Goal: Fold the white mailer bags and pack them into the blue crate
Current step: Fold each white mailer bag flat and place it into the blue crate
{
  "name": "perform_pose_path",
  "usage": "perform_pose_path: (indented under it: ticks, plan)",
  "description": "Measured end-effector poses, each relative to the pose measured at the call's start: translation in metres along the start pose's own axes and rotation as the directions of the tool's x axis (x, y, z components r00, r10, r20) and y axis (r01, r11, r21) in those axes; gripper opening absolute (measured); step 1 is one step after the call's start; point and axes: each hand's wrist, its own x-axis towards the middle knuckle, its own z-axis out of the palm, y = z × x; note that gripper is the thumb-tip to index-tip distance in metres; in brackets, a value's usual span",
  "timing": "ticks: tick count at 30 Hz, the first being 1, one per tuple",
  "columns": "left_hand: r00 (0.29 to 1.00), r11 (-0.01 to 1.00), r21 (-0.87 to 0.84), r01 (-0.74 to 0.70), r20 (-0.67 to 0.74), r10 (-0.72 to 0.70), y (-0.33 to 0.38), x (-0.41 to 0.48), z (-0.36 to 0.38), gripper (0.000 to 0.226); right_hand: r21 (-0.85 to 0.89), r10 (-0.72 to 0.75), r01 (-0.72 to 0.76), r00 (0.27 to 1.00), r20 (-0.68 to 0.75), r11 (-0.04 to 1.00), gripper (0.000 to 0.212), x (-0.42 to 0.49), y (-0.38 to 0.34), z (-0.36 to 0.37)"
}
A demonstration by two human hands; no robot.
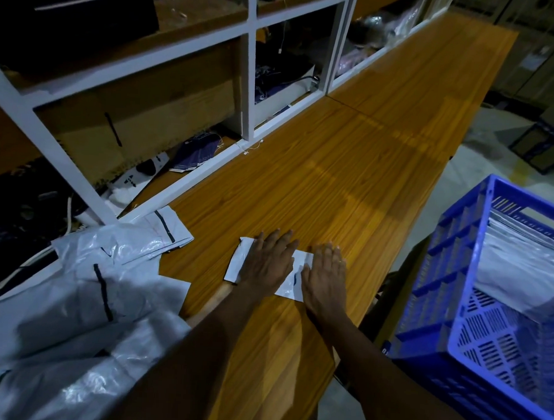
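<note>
Pressing with straight fingers (276, 241), left hand (268, 266) and right hand (325, 277) cover the mailer bag (237, 262).

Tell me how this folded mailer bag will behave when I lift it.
Likely floppy and light: the folded mailer bag looks like thin plastic film. Left hand and right hand press it flat, so its folds may spring open when released.

Single head view, wide-angle, high over table (360, 169) near end, facing forward and down along its length. Close range. Shelf (249, 81) left of table, crate (438, 267) right.
</note>
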Motion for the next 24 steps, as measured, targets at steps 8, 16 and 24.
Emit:
perform_pose_path:
  ticks: [8, 16, 24]
  plan:
    - [0.993, 0.992, -0.078, 0.098, 0.066, -0.093, 0.030, 0.002, 0.024, 0.060, -0.100, -0.075, 0.084, 0.993, 0.088, 0.991, 0.061, -0.006, 0.008, 0.019]
    - [0.986, 0.983, -0.110, 0.147, -0.068, -0.155, 0.008, -0.008, 0.030, 0.054, -0.061, -0.022, 0.028, 0.995, 0.098, 0.998, 0.072, -0.007, 0.008, 0.012]
    - [0.960, 0.957, -0.125, 0.262, -0.062, -0.271, -0.017, -0.012, 0.035, 0.069, -0.065, -0.029, 0.035, 0.994, 0.103, 0.997, 0.075, -0.008, 0.008, 0.010]
